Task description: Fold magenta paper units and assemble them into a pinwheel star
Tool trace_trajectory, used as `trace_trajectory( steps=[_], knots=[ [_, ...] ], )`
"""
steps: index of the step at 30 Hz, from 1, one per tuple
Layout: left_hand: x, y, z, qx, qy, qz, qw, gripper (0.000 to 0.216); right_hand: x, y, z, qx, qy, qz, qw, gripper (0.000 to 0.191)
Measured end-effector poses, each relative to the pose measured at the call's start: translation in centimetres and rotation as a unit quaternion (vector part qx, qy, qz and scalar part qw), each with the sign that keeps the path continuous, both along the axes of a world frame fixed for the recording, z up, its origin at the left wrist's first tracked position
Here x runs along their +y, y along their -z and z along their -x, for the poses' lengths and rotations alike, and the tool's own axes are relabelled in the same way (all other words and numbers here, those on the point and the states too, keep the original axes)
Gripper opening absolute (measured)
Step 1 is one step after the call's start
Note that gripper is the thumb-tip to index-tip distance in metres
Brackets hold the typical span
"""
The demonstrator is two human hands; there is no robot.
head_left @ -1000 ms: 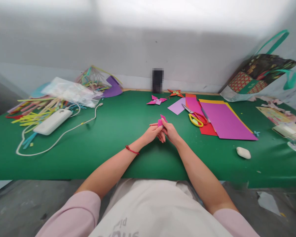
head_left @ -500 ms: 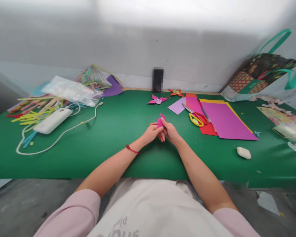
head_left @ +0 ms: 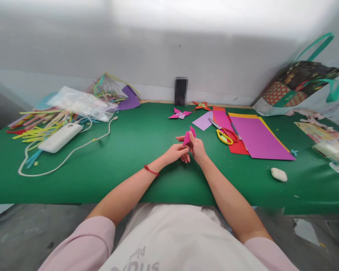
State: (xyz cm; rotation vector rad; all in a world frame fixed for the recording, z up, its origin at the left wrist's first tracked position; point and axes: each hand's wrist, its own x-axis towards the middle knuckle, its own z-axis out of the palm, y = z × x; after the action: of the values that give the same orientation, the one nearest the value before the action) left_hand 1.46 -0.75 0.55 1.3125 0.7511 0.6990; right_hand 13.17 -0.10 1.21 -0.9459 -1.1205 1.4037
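Observation:
A small piece of folded bright pink paper (head_left: 187, 138) is held up between my two hands above the green table. My right hand (head_left: 198, 148) pinches it from the right, thumb on the near side, with a flap standing up at the top. From the left, my left hand (head_left: 173, 153) closes in at the paper's lower edge, its thumb and fingers beside my right hand. Where the fingers overlap, the lower part of the paper is hidden. Beyond my hands lie a pink and lilac folded paper star (head_left: 180, 114) and an orange folded star (head_left: 202, 105).
Right of my hands lie yellow-handled and red-handled scissors (head_left: 225, 136), a lilac sheet (head_left: 202, 121) and purple sheets (head_left: 261, 137). A white case (head_left: 279, 174) sits nearer. At left are a white power bank (head_left: 60, 138) with cable and paper strips (head_left: 39, 130). A bag (head_left: 295, 88) leans at the back right.
The pink paper has moved slightly right and up, and it is turned with more of its folded faces showing. My right hand has shifted with it; the left thumb sits lower on it.

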Motion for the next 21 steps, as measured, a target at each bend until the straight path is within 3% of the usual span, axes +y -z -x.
trace_trajectory(
  steps=[4, 12, 21],
  knots=[
    [-0.22, 0.19, -0.13, 0.011, 0.016, -0.009, 1.0, 0.027, 0.14, -0.21, -0.2, 0.004, 0.042, 0.01, 0.999, 0.055],
    [-0.02, 0.26, -0.03, -0.007, -0.047, -0.021, 0.999, 0.049, -0.07, 0.12, 0.02, -0.016, 0.01, -0.021, 1.0, 0.056],
    [-0.15, 0.1, -0.13, 0.036, -0.086, -0.045, 0.995, 0.045, -0.16, 0.01, 0.22, -0.017, 0.032, -0.006, 0.999, 0.054]
  ],
)
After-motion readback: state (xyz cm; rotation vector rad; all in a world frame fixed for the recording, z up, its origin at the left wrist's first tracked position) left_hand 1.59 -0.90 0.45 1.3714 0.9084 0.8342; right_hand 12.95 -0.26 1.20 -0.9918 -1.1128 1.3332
